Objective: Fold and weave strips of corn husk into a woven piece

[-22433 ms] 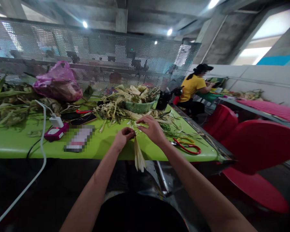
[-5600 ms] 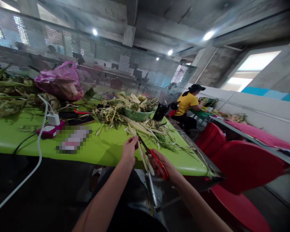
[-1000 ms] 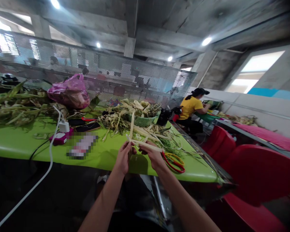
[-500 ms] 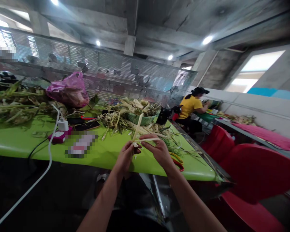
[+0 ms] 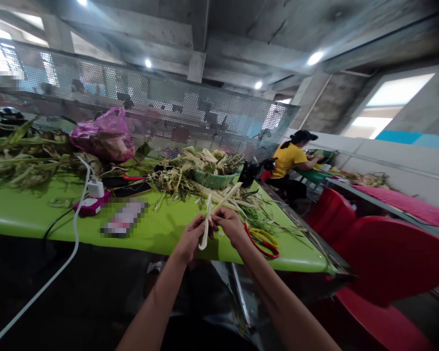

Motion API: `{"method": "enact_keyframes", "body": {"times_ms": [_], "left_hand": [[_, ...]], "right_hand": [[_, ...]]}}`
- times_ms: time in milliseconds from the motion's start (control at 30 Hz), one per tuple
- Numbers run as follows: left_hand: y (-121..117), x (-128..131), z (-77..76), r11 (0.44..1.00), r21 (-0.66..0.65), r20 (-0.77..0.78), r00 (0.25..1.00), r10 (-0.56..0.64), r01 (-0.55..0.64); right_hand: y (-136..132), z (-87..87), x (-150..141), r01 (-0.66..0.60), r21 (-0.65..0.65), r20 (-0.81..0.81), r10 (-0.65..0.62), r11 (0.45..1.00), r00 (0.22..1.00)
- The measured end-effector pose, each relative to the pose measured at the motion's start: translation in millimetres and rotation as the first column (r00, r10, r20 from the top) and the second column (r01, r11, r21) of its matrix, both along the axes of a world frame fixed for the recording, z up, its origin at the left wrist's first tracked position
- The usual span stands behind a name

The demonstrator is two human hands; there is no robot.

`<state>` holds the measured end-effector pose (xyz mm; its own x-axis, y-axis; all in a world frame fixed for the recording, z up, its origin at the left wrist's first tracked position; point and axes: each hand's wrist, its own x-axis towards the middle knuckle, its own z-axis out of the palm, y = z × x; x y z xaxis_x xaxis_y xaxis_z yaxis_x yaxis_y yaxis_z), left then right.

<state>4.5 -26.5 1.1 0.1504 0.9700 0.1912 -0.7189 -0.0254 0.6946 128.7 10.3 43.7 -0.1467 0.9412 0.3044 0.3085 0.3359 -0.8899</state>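
Head view, foreground. One set of pale husk strips (image 5: 205, 236), above the front part of the green tabletop (image 5: 296, 261), between the two hands. Ends project three ways: one up, one up and to the right, one hanging down and folded at its tip. Left hand (image 5: 190, 241): fingers narrow, pinching the strips at their crossing. Right hand (image 5: 231, 225): thumb and fingertips drawn together on the strips, just beside the left fingers. The double grip probably keeps the crossing from slipping apart.

Head view, near the hands. Red scissor handle (image 5: 255, 246) and yellow scissor handle (image 5: 266, 236), resting just beside the right wrist, presumably for easy reach. Behind, a green basket (image 5: 212, 181) bearing a heap of dry husks (image 5: 214, 161), perhaps so that loose stock stays together; stalks spill around it.

Head view, left. Leafy heap (image 5: 22, 163); purple plastic bag (image 5: 104, 136); white plug (image 5: 95, 188) seated in a magenta socket block (image 5: 89, 205).

Head view, right. Co-worker in a yellow top (image 5: 289, 161), seated at another table; red chairs (image 5: 398, 263).

Condition notes. Crossing of the strips largely covered by fingers; knot or plain overlap, cannot tell. Scissor blades not made out; one pair or two, uncertain. Flat object (image 5: 125, 218) blurred out. Bag contents indistinct. Leafy heap cut off at the left edge.
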Motion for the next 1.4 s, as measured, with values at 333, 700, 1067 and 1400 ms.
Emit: {"method": "enact_keyframes", "body": {"times_ms": [333, 700, 1067, 1400], "left_hand": [[0.6, 2.7, -0.2, 0.995, 0.076, -0.141, 0.987, 0.072, -0.062], [11.1, 7.5, -14.6, 0.998, 0.068, -0.352, 0.936, 0.024, 0.000], [4.2, 4.3, -6.6, 0.996, -0.026, -0.223, 0.972, 0.074, -0.082], [-1.0, 1.2, 2.5, 0.991, -0.123, 0.016, 0.998, 0.063, -0.061]], "right_hand": [[-16.6, 38.3, 8.3, -0.098, 0.311, 0.293, 0.002, 0.945, 0.956], [-15.8, 47.2, 5.9, -0.425, 0.355, 0.607, 0.140, 0.832, 0.782], [-18.9, 45.6, 6.8, -0.307, 0.225, 0.370, 0.211, 0.925, 0.905], [-14.1, 39.3, 26.6, -0.266, 0.210, 0.390, 0.169, 0.941, 0.905]]}}
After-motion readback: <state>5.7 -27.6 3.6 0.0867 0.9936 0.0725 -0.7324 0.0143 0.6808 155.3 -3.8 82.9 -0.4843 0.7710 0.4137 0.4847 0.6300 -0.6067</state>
